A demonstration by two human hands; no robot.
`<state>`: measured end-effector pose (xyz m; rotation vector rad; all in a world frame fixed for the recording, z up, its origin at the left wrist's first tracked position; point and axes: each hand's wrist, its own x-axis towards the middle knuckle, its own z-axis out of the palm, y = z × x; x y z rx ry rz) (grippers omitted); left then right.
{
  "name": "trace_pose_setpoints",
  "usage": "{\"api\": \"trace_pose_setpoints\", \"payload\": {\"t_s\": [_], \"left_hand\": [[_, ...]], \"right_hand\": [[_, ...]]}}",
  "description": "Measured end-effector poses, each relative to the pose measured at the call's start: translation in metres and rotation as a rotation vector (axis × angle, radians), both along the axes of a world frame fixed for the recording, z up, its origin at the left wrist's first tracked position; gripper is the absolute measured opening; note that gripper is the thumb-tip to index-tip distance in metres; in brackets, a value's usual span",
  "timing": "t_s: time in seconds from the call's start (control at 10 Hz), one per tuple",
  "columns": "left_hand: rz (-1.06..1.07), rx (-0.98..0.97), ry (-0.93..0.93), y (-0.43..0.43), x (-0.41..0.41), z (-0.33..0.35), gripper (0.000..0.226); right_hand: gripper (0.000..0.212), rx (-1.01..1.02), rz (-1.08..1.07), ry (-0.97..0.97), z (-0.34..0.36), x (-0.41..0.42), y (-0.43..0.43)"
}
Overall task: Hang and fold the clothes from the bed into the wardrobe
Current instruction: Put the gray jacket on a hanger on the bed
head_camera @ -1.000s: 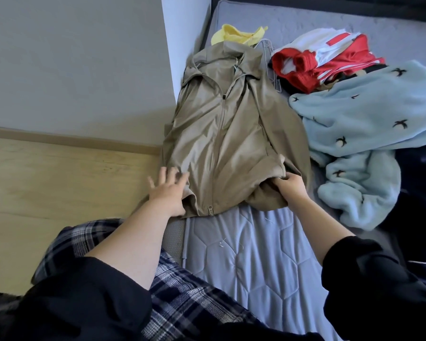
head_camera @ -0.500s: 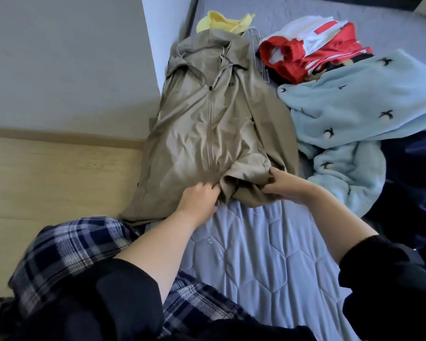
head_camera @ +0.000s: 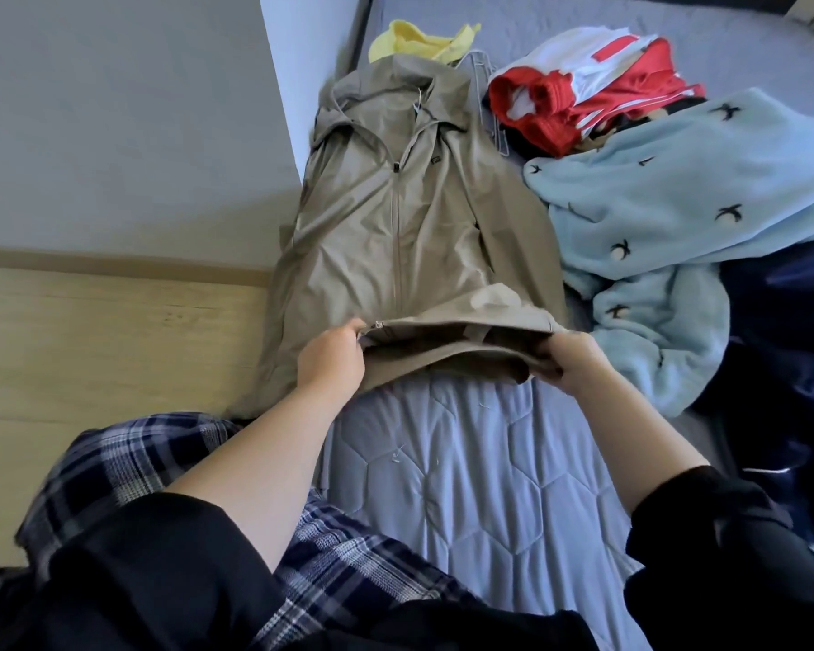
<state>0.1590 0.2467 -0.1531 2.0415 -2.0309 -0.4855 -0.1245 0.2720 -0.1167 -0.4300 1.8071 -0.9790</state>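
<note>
So the khaki jacket [head_camera: 410,237] was seen spread front-up along the left edge of the bed [head_camera: 466,462], zipped shut, hood end farthest away. Its hem was gripped at two spots: the left hand [head_camera: 332,357] had its fingers clamped on it by the zip's end, and the right hand [head_camera: 572,364] had its fingers curled round the right corner. A light blue fleece [head_camera: 677,204] was piled just beside it.

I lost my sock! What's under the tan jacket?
The tan jacket lies on the grey quilted bed cover. A yellow garment pokes out from behind its hood. Whatever else lies beneath is covered, so a sock can't be seen.
</note>
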Motion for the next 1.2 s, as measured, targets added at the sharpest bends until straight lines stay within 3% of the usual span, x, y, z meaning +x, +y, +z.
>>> {"api": "trace_pose_setpoints", "payload": {"t_s": [0.1, 0.2, 0.3, 0.4, 0.5, 0.6, 0.7, 0.8, 0.9, 1.0, 1.1, 1.2], "left_hand": [[-0.279, 0.160, -0.107, 0.006, 0.003, -0.007, 0.046], [-0.582, 0.126, -0.316, 0.013, 0.004, -0.008, 0.079], [-0.641, 0.052, -0.447, 0.020, -0.001, -0.010, 0.078], [-0.574, -0.027, -0.317, 0.019, -0.004, -0.006, 0.036], [-0.372, -0.100, -0.050, 0.009, 0.002, -0.003, 0.029], [-0.260, -0.203, 0.020, 0.001, 0.011, 0.000, 0.033], [-0.377, -0.142, -0.116, 0.004, 0.008, -0.001, 0.031], [-0.512, -0.012, -0.247, 0.007, 0.002, -0.007, 0.031], [-0.506, 0.100, -0.242, 0.007, 0.002, -0.013, 0.044], [-0.318, 0.088, -0.136, 0.007, 0.004, -0.012, 0.037], [-0.117, 0.049, -0.019, 0.003, 0.006, -0.006, 0.038], [-0.433, -0.020, -0.132, 0.002, 0.008, -0.004, 0.078]], "right_hand": [[0.034, 0.014, 0.326, 1.041, -0.017, 0.000, 0.013], [0.046, -0.195, 0.530, 1.297, -0.027, 0.014, 0.018], [0.017, -0.160, 0.693, 1.288, -0.030, 0.027, 0.016], [0.010, 0.173, 0.703, 1.235, -0.023, 0.029, 0.012], [0.016, 0.323, 0.643, 0.722, -0.008, 0.023, 0.008], [0.037, 0.022, 0.007, -0.582, 0.005, 0.024, 0.004], [0.038, -0.030, 0.066, -0.298, -0.004, 0.034, -0.003], [0.016, 0.332, 0.817, 0.763, -0.010, 0.037, 0.001], [0.021, 0.433, 0.826, 0.798, -0.016, 0.025, 0.005], [0.030, 0.426, 0.757, 0.725, -0.014, 0.010, -0.006], [0.020, 0.394, 0.642, 0.767, -0.020, 0.000, -0.009], [0.029, 0.050, 0.151, 0.519, -0.029, -0.008, -0.006]]}}
